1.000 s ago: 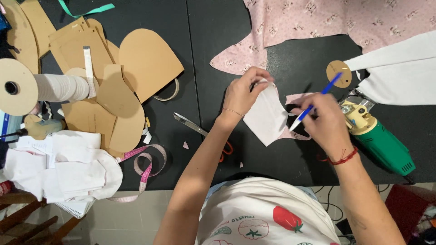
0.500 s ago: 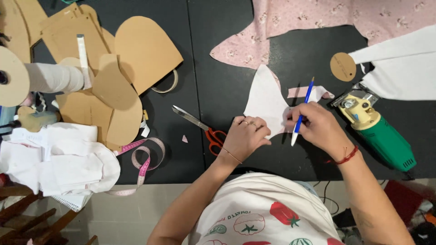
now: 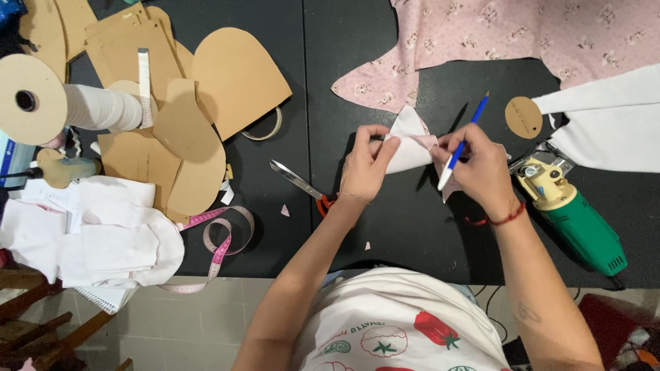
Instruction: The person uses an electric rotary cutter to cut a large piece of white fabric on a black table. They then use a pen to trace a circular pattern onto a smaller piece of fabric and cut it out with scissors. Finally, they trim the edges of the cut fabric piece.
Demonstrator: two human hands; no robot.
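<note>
Your left hand (image 3: 368, 165) fingers pinch the folded white fabric piece (image 3: 407, 145), its tip pointing far. Your right hand (image 3: 481, 168) fingers clamp a blue pen (image 3: 462, 144), slanted with its blue end far-right. Scissors (image 3: 302, 185) lie left on the tabletop (image 3: 412, 233).

Black worktable (image 3: 357, 254), sewing clutter either side.
Left: tan cardboard patterns (image 3: 234, 75), white elastic spool (image 3: 41, 103), pink measuring tape (image 3: 220, 240), white fabric pile (image 3: 96, 233). Centre: red-handled scissors (image 3: 299, 184). Right: green electric cutter (image 3: 570, 216), floral pink cloth (image 3: 481, 34).
</note>
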